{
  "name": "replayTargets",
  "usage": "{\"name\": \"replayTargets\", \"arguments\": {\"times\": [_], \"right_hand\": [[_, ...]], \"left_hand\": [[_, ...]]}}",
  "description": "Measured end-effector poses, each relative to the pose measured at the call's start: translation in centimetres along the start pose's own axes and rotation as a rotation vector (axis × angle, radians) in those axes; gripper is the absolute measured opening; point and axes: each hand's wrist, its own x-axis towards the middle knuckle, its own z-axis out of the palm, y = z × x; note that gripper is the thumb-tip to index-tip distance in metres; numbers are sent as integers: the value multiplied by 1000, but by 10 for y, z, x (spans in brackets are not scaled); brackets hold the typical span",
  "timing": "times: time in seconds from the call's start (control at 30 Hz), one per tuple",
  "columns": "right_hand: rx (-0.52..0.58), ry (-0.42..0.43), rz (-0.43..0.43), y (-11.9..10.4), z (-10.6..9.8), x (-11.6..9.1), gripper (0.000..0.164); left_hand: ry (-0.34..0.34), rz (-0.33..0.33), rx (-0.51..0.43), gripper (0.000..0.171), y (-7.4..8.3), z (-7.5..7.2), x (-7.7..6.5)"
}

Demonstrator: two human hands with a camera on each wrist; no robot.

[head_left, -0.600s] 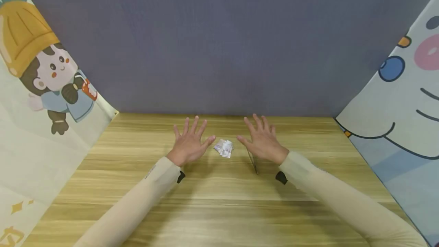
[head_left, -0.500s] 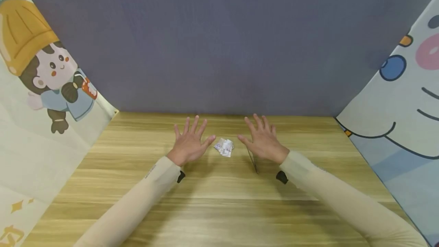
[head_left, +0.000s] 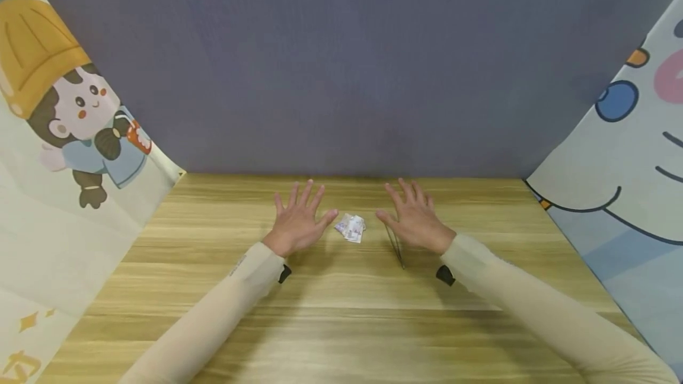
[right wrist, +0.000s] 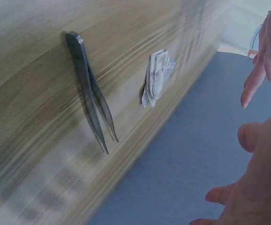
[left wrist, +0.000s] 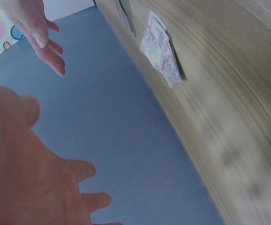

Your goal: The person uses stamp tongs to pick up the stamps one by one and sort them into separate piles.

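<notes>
My left hand (head_left: 296, 229) hovers over the table with its fingers spread and nothing in it. To its right lies a small fanned pile of whitish printed pieces (head_left: 351, 228), flat and layered like folded paper or packets. My right hand (head_left: 417, 225), also spread and holding nothing, is on the pile's other side. Beneath its thumb side lie dark metal tweezers (head_left: 396, 249), partly hidden by the hand in the head view. In the right wrist view the whole tweezers (right wrist: 83, 77) show, their two tips apart, beside the printed pile (right wrist: 157, 77).
The wood-grain table (head_left: 341, 330) runs back to a grey-blue upright panel (head_left: 341, 70). Cartoon-printed sheets stand at the left (head_left: 64, 242) and right (head_left: 603, 165). A black wrist strap part (head_left: 445, 275) hangs under the right cuff.
My right hand has drifted slightly right, showing a little more of the tweezers. The head view has shifted slightly. The pile and tweezers remain lying on the table.
</notes>
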Motion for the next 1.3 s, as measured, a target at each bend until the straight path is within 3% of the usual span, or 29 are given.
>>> {"name": "replayTargets", "arguments": {"times": [0.13,0.3,0.53,0.67,0.87,1.03,1.3], "right_hand": [[-12,-19,-13,3,0,-2,66],[-33,-64,-60,8,2,-4,53],[-41,-242,-113,14,17,-3,37],[-34,-288,-150,15,26,-1,30],[25,-276,-192,16,34,1,33],[129,-193,-205,20,35,4,36],[295,-46,-203,22,30,10,19]], "left_hand": [[-34,13,8,74,0,4,1],[-136,74,-6,61,2,10,3],[-234,193,-45,52,8,27,6],[-267,242,-63,51,10,34,8],[-291,266,-73,48,12,37,11],[-301,277,-73,44,12,40,12],[-320,272,-74,44,12,47,11]]}}
